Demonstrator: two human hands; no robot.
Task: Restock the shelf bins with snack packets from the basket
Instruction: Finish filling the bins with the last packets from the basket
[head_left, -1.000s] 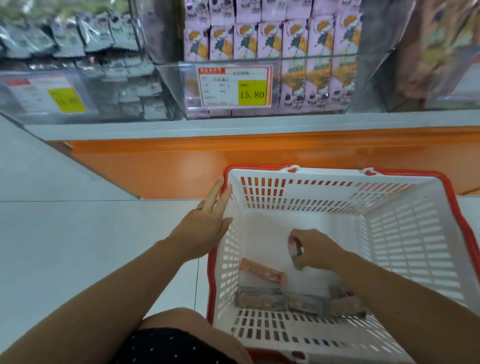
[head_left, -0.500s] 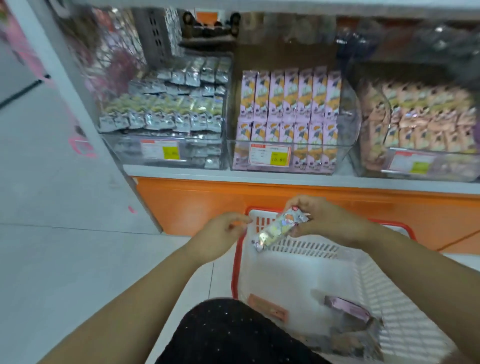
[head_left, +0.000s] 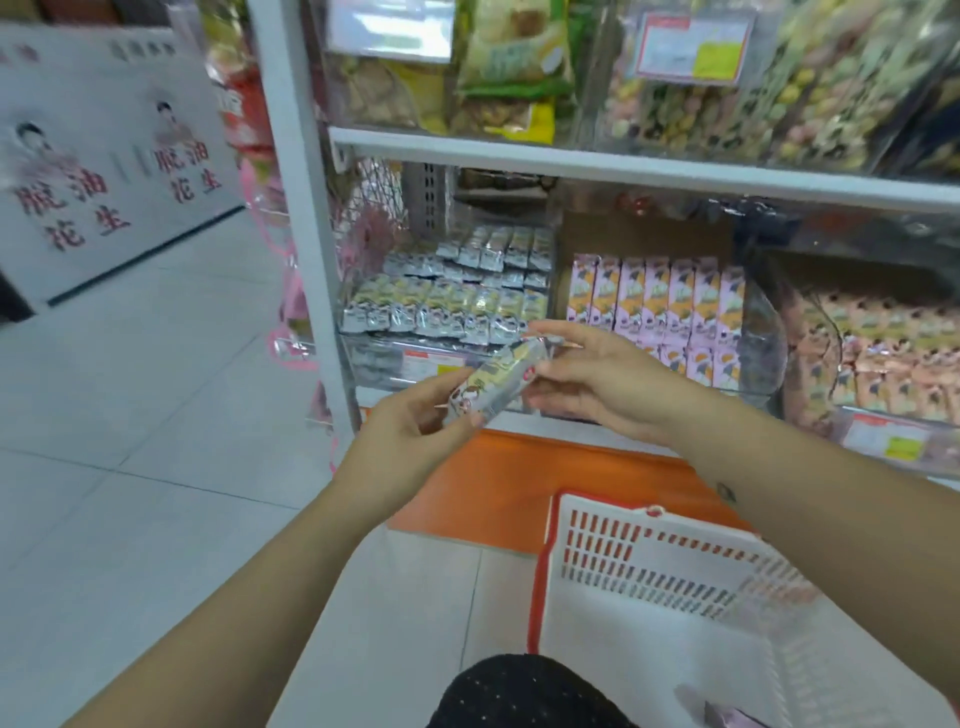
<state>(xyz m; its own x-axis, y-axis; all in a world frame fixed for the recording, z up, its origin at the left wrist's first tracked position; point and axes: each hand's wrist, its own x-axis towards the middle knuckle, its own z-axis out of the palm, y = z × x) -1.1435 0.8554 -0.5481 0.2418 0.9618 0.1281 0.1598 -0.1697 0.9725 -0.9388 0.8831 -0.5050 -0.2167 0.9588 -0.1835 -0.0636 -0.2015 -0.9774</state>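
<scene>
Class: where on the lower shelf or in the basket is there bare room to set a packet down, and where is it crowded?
Free: the white bottom of the basket inside its slotted wall, the floor tiles to its left, the gap above the pink boxes. Crowded: silver packets and pink boxes sit packed edge to edge.

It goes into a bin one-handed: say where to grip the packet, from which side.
Probably grip the snack packet mid-body across its narrow width, from the right with the right hand; it is long, slim, tilted up toward that hand.
</scene>
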